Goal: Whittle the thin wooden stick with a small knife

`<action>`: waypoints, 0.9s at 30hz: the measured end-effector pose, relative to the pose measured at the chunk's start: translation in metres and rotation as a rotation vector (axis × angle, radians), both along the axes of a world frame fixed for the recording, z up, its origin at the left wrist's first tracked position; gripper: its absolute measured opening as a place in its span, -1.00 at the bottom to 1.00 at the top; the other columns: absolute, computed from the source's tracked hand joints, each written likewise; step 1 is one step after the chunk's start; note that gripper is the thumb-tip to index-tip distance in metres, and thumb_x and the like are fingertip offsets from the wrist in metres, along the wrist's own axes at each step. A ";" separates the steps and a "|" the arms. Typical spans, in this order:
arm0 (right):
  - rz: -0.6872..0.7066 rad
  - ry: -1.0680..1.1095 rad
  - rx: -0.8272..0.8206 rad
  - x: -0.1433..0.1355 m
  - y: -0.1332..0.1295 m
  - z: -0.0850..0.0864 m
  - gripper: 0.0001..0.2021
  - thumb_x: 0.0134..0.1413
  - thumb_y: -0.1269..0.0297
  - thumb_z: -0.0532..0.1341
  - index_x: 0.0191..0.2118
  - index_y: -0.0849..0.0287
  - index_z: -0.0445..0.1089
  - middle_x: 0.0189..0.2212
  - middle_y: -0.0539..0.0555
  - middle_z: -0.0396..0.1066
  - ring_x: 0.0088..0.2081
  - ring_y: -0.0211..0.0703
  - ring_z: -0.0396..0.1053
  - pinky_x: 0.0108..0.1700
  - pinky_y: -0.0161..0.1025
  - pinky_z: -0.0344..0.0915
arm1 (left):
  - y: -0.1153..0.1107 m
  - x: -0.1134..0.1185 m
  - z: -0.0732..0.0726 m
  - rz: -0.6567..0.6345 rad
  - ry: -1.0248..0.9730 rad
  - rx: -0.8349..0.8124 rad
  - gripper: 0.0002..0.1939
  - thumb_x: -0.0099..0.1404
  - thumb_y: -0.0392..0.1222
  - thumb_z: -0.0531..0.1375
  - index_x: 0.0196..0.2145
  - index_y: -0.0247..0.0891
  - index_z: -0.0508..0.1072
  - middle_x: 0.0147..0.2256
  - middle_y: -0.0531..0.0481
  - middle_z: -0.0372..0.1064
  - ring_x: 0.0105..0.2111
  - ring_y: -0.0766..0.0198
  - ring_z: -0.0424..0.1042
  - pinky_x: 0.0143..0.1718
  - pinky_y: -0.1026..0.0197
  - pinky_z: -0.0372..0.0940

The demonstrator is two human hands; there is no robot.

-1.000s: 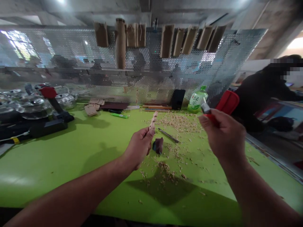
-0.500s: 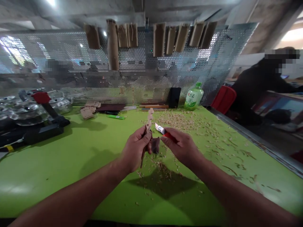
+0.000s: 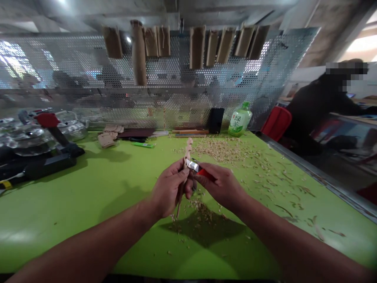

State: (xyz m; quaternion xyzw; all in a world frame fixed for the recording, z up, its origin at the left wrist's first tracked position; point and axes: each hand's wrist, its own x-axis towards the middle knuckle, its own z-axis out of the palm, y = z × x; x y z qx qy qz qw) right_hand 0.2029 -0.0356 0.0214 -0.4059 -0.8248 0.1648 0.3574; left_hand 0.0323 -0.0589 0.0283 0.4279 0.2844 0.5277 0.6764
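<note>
My left hand [image 3: 170,188] is closed around a thin carved wooden stick [image 3: 189,147], whose pale, notched top sticks up above the fingers and whose darker end points down below them. In my right hand [image 3: 223,184] is a red-handled utility knife [image 3: 194,165]. Its blade lies against the stick just above my left thumb. Part of the stick is hidden behind the fingers. Beneath both hands, small wood shavings [image 3: 203,210] are scattered on the green tabletop [image 3: 126,236].
More shavings [image 3: 224,151] spread over the right side. Behind stand a green-capped bottle [image 3: 240,119], a black upright object [image 3: 216,120] and wooden strips [image 3: 191,133]. A green cutter [image 3: 143,144] lies by flat wooden pieces [image 3: 107,138]. A black clamp-like tool [image 3: 50,165] sits left; a person [image 3: 318,98] is at right.
My right hand has moved left, bringing the knife blade from beside the stick to against it. The dark piece seen under the hands is now mostly covered by the left fingers.
</note>
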 end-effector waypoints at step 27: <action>-0.140 -0.165 0.135 0.006 -0.003 0.007 -0.77 0.22 0.17 0.12 -0.10 0.08 0.43 -0.31 0.05 0.49 -0.32 -0.17 0.41 -0.30 -0.26 0.24 | -0.002 0.000 -0.001 0.022 0.072 0.039 -0.87 0.28 -0.17 0.18 -0.26 -0.26 0.35 -0.54 0.17 0.04 -0.64 0.52 -0.08 -0.68 0.44 -0.13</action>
